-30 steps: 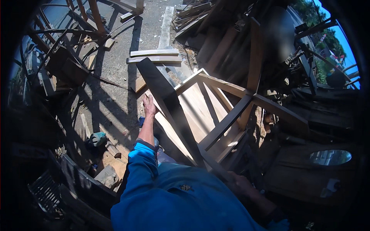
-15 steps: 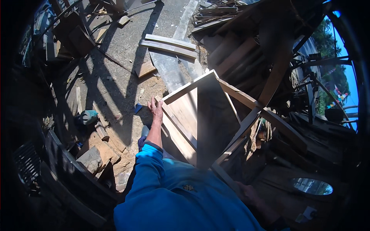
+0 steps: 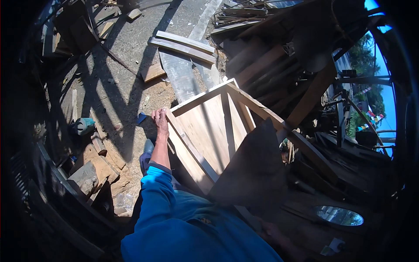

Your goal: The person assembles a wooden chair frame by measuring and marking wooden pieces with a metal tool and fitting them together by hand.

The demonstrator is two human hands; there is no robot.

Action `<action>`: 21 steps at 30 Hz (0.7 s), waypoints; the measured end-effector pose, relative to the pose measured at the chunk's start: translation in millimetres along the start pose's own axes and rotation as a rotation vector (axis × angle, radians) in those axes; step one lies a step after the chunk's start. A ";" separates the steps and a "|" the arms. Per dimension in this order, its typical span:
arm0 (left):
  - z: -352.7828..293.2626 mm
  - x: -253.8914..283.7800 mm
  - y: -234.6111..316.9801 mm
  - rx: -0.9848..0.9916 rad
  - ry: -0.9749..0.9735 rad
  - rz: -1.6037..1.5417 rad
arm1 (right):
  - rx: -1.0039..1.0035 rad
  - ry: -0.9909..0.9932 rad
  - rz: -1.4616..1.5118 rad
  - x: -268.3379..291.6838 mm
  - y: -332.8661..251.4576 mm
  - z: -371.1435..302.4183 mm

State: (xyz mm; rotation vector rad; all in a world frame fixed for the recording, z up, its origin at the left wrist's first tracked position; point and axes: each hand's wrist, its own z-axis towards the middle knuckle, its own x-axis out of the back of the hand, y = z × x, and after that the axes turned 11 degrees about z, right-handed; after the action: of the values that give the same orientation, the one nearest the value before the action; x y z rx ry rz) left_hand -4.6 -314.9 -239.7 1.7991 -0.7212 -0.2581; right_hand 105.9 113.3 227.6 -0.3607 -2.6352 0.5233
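A pale wooden box-like frame with a flat panel inside [image 3: 205, 126] is tilted in front of my body. My left hand [image 3: 160, 123] grips its left corner, fingers curled over the edge. Along the left side runs a light wooden strip [image 3: 192, 150]. A dark area, seemingly shadow, covers the lower right of the panel. My right hand [image 3: 273, 233] is low at the right in deep shade, near the frame's lower end; its fingers cannot be made out.
Two planks [image 3: 183, 49] lie on a grey board ahead, with a short wood block [image 3: 153, 73] beside them. A greenish power tool [image 3: 84, 126] and wood chunks [image 3: 102, 166] lie at left. Stacked timber [image 3: 242, 22] stands at far right, and an oval mirror-like piece [image 3: 340, 215] lies lower right.
The whole view has shifted, so the surroundings sit further left. The dark area on the panel has moved down and right, baring more pale wood. My left hand keeps its grip.
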 end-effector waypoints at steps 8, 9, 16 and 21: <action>-9.7 26.2 -16.2 -0.256 0.096 0.181 | 0.117 0.185 -0.446 101.3 -53.1 6.6; -16.0 17.8 -8.2 -0.374 0.151 0.282 | 0.128 0.302 -0.558 109.6 -60.1 1.0; -2.8 -26.3 20.2 -0.293 0.250 0.124 | -0.203 -0.101 -0.090 21.1 5.0 6.3; 17.7 -48.9 -19.2 -0.128 0.199 0.294 | -0.168 -0.061 0.028 26.6 6.0 -12.7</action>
State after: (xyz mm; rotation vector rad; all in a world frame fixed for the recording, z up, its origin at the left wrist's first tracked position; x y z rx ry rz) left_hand -45.6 -296.4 -272.1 1.5485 -0.7959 0.0683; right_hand 89.4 131.3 245.2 -0.4403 -2.7446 0.3273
